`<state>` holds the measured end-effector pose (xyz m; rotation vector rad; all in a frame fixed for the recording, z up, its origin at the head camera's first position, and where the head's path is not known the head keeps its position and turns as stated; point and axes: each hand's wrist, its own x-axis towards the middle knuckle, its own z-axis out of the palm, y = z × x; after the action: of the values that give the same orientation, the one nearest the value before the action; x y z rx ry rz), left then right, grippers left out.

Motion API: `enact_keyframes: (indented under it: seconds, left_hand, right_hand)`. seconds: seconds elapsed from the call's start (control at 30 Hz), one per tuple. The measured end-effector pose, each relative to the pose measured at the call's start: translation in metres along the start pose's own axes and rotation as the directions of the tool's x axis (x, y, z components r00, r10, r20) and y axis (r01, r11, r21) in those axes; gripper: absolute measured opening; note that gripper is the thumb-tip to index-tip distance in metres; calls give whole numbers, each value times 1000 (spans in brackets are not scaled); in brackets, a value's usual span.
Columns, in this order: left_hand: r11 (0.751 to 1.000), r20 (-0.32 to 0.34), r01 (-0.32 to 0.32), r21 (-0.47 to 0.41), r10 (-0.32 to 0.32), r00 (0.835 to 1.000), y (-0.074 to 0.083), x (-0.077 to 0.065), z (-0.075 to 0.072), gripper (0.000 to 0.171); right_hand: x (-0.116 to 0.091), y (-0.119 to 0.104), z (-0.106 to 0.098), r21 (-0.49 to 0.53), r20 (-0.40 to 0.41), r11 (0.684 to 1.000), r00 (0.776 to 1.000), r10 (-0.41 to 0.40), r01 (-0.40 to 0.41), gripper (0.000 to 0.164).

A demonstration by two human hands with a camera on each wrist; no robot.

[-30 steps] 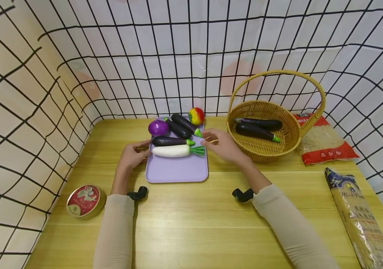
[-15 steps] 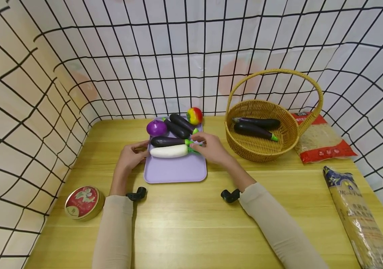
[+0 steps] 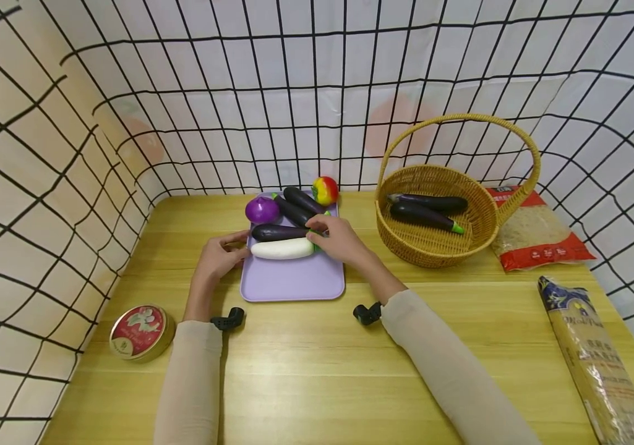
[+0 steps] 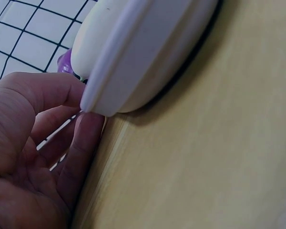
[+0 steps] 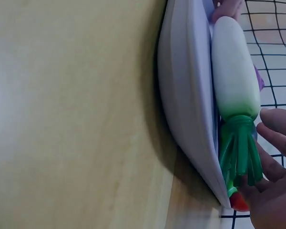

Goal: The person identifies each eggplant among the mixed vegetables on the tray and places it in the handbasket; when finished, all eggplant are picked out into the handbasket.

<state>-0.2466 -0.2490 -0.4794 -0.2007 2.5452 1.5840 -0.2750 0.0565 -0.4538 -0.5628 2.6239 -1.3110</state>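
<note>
A lilac tray (image 3: 292,286) holds a white toy radish (image 3: 282,249) with green leaves (image 5: 240,150). Behind the radish lies a dark eggplant (image 3: 278,233), then two more eggplants (image 3: 294,211), a purple onion (image 3: 262,211) and a red-yellow pepper (image 3: 325,191). My left hand (image 3: 219,256) grips the tray's left rim; in the left wrist view its thumb is above the rim and fingers are below. My right hand (image 3: 339,238) reaches over the tray's right side, thumb and fingers parted around the front eggplant's stem end. That hand hides most of the radish leaves in the head view.
A wicker basket (image 3: 422,256) with a tall handle stands to the right, two eggplants (image 3: 428,210) inside. Red-and-clear packs (image 3: 539,232) and a long noodle pack (image 3: 600,358) lie farther right. A round red tin (image 3: 141,332) sits at left. Black wire grid surrounds the table.
My right hand has moved left from the tray's right edge to the front eggplant's stem end. The left hand stays at the left rim, and the vegetables keep their places.
</note>
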Motion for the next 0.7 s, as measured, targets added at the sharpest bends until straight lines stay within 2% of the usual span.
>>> enact_keyframes:
  seconds: [0.27,0.47,0.7]
  left_hand:
    - [1000,1,7,1,-7,1000,-1,1,1,54]
    - [1000,1,15,-12,-15,1000,0,-1,1,54]
    - [1000,0,6,-6,-6,1000,1,-1,1,54]
  right_hand:
    - [8,-2,3,-59,-6,998,1000,10,-10,28]
    - [11,0,1,-114,54,993,998,15,-9,25]
    - [9,1,-2,-163,120,987,993,21,-1,33]
